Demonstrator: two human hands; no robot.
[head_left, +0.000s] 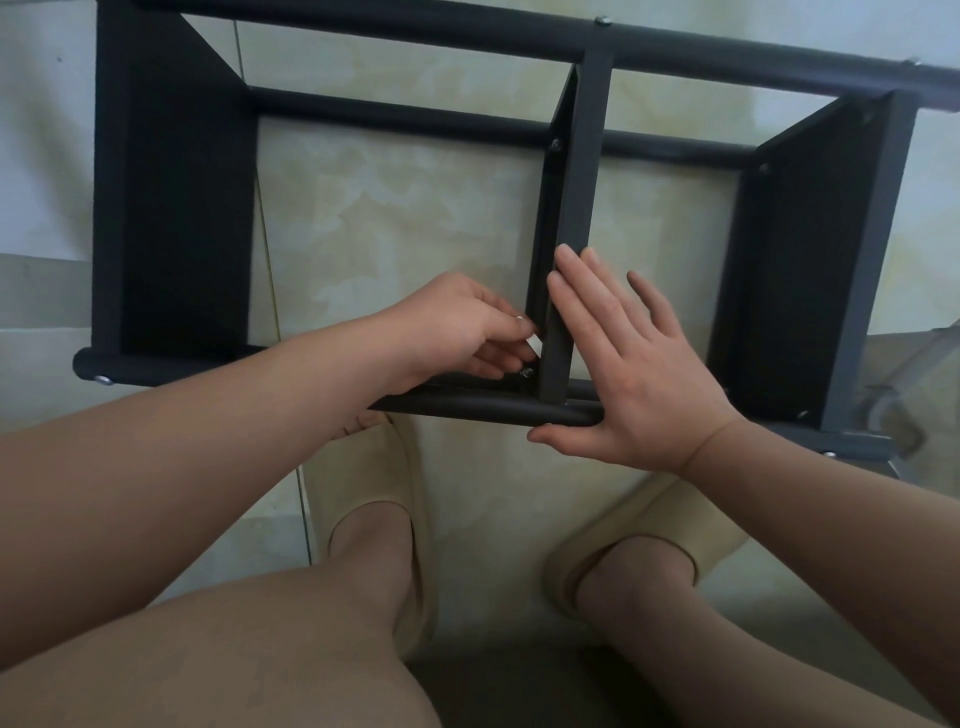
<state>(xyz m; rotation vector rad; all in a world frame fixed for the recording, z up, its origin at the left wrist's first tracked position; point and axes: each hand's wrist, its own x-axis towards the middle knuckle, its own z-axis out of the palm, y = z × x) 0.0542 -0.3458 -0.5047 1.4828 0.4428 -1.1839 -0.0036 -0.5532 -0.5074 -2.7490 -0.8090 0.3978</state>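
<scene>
A black metal rack frame (176, 208) stands on the tiled floor in front of me, with round tubes and flat panels. My right hand (628, 374) lies flat with straight fingers against the middle panel (571, 218), its thumb under the near tube (483, 408). My left hand (462, 332) reaches in left of that panel, fingers curled and pinching something small by a bolt (527, 372) at the panel's foot; what it pinches is mostly hidden.
My two feet in cream slippers (374, 483) rest on the beige tiles just below the near tube. A clear plastic bag (893, 410) lies at the right by the frame's end panel (810, 260).
</scene>
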